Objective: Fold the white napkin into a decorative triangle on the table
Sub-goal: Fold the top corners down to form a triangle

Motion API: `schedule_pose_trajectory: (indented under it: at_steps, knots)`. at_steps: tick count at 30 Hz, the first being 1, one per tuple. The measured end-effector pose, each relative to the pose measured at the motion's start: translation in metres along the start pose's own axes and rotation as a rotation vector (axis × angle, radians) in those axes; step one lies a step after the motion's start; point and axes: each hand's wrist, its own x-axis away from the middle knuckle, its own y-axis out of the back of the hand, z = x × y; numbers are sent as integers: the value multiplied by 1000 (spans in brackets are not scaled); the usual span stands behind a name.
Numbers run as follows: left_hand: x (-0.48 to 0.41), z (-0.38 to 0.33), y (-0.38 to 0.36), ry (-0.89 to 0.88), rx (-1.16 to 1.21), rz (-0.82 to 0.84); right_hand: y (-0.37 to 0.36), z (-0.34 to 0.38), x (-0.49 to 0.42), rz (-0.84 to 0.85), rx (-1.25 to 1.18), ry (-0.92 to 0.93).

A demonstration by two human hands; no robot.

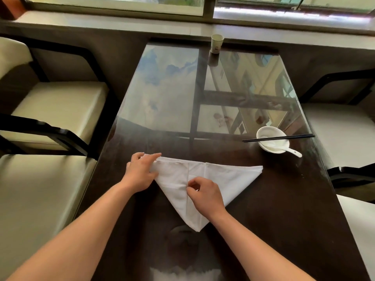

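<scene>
While the white napkin lies triangular on the table, left hand pinches its left corner. Right hand pinches the center fold.

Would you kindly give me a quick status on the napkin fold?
Left hand gripping napkin at its left corner. Right hand pinching centre crease. Napkin a flat triangle, point toward person. Nothing in the way.

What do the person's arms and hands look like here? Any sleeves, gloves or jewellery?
Both forearms are bare as far as the picture shows, with no sleeve in view. The left hand and the right hand wear no gloves, and no watch, bracelet or ring can be seen on either. Fingernails look short and plain, though they are too small to judge finely.
</scene>
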Motion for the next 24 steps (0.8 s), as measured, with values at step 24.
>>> schedule_pose_trajectory:
  at_steps: [24]
  knots:
    - [-19, -36, -17, -113, -67, -332, 15, -17, -20, -107, 148, -168]
